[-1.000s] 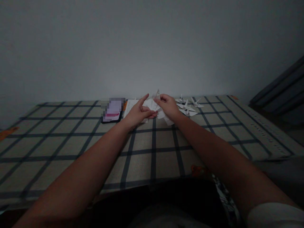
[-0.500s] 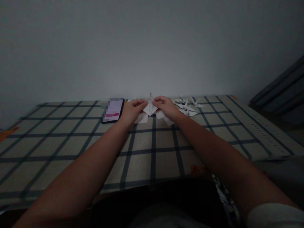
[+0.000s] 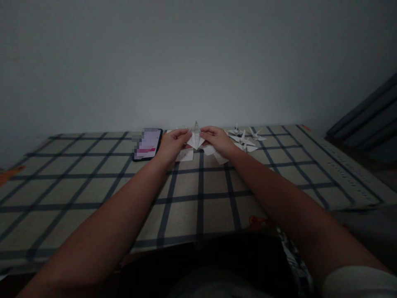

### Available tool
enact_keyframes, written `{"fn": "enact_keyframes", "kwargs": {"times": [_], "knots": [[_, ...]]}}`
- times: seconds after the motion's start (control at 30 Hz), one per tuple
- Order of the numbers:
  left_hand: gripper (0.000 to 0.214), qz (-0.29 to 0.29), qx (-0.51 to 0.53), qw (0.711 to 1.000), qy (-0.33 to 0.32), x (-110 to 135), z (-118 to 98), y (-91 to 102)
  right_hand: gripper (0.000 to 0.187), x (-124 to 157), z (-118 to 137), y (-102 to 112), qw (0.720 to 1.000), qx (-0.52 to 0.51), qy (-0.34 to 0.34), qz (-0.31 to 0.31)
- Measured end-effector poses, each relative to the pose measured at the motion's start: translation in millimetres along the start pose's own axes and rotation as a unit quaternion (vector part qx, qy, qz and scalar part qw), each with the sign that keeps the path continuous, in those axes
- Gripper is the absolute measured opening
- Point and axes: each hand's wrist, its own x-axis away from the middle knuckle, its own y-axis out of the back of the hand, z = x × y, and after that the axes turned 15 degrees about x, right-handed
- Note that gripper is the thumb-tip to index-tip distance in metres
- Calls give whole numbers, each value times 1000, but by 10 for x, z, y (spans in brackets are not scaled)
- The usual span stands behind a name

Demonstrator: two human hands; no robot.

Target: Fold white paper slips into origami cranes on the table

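Between my two hands is a folded white paper crane [image 3: 195,140], its one point facing me and a narrow tip standing up at the back. My left hand [image 3: 174,142] pinches its left side between thumb and fingers. On the right side, my right hand [image 3: 215,140] grips it the same way. White paper pieces [image 3: 185,155] lie flat under and beside my hands, partly covered by them. Several finished paper cranes [image 3: 245,140] sit in a group just right of my right hand.
A phone [image 3: 147,145] with a lit screen lies left of my left hand. Everything rests on a checked tablecloth [image 3: 186,198]. A plain wall [image 3: 198,62] rises right behind the table. Dark striped fabric [image 3: 369,107] hangs at the far right.
The held paper crane has tilted slightly, its near point shifting up and back and its rear tip looking broader. Both hands keep their hold in nearly the same place.
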Motion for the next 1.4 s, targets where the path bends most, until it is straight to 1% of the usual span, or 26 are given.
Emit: {"fn": "enact_keyframes", "kwargs": {"times": [0.23, 0.3, 0.37, 0.43, 0.53, 0.63, 0.7, 0.83, 0.97, 1.03, 1.1, 1.2, 1.27, 1.4], "knots": [[24, 1, 39, 999, 22, 16, -24, -12, 18, 10, -17, 21, 997, 73, 13, -23], [23, -2, 41, 999, 27, 17, -34, -27, 20, 4, -35, 24, 996, 81, 13, -24], [24, -18, 43, 998, 34, 20, -51, -47, 21, -4, -46, 29, 995, 90, 15, -27], [25, -27, 55, 997, 56, 28, -72, -68, 20, -8, -50, 37, 994, 103, 21, -33], [26, -13, 67, 995, 79, 44, -89, -81, 20, -3, -56, 47, 992, 113, 37, -33], [30, -5, 52, 997, 56, 49, -76, -69, 20, 7, -58, 38, 995, 91, 46, -7], [35, -5, 34, 998, 44, 48, -62, -57, 18, 5, -57, 20, 998, 58, 34, 8], [39, 9, -6, 1000, 13, 46, -51, -45, 15, -22, -70, -20, 1000, 2, 9, 6], [44, 32, -2, 999, -10, 52, -59, -49, 11, -27, -86, -20, 1000, 14, 3, 15], [47, 31, 11, 999, -12, 53, -66, -53, 16, -18, -75, -10, 999, 31, 13, 15], [47, 18, 19, 1000, -6, 50, -69, -51, 17, -10, -54, -1, 999, 39, 26, 5], [39, 13, 15, 999, 26, 41, -57, -38, 15, -9, -27, 7, 998, 49, 33, -11], [37, 15, 12, 999, 39, 37, -42, -26, 14, -11, -17, 11, 998, 55, 33, -16], [41, 20, 11, 999, 33, 34, -27, -17, 14, -6, -2, 14, 997, 63, 37, -19]]}}
